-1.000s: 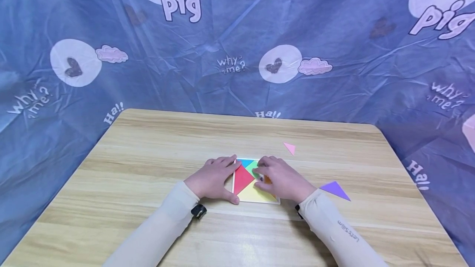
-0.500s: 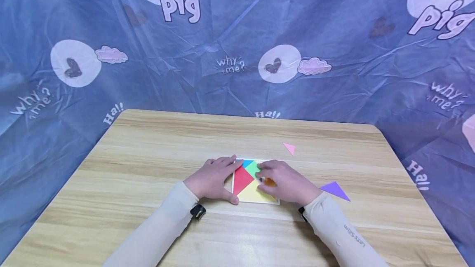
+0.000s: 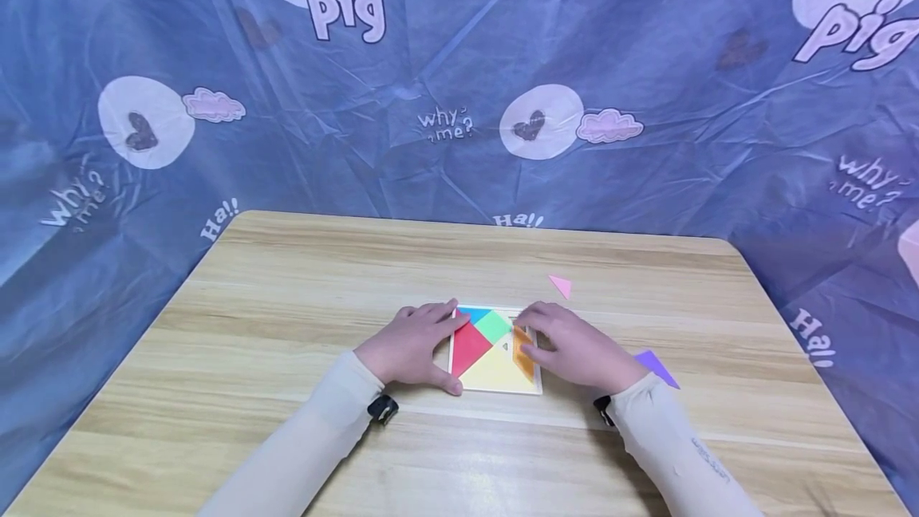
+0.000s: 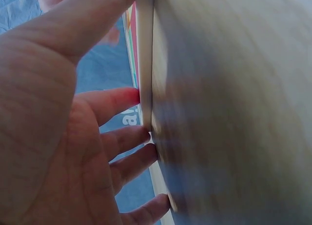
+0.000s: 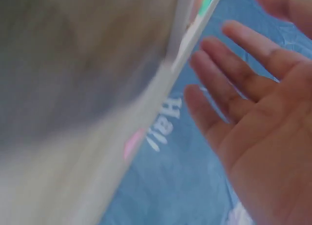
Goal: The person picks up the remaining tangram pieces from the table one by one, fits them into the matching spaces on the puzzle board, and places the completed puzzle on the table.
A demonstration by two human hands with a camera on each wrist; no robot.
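A shallow white-rimmed tray (image 3: 502, 392) of tangram pieces lies on the table. My left hand (image 3: 412, 341) rests along its left side, thumb at the near corner and index fingertip over the far corner; in the left wrist view, extended fingertips (image 4: 127, 96) meet the tray edge and tabletop. Inside are a red triangle (image 3: 469, 345), a blue triangle (image 3: 474, 314), a green square (image 3: 493, 327), a yellow triangle (image 3: 495, 373) and an orange parallelogram (image 3: 525, 356). Over the tray's right edge hangs my right hand (image 3: 577, 348), holding nothing, its fingers extended in the right wrist view.
Behind the tray on the wooden table (image 3: 287, 286) lies a small pink triangle (image 3: 562, 286). A purple triangle (image 3: 656, 368) is right of the tray, partly covered by the right forearm. A printed blue cloth (image 3: 445, 174) hangs behind the table.
My right hand has drawn back to the right, off the green square, exposing more of it and the orange parallelogram. The left hand stays at the tray's left side.
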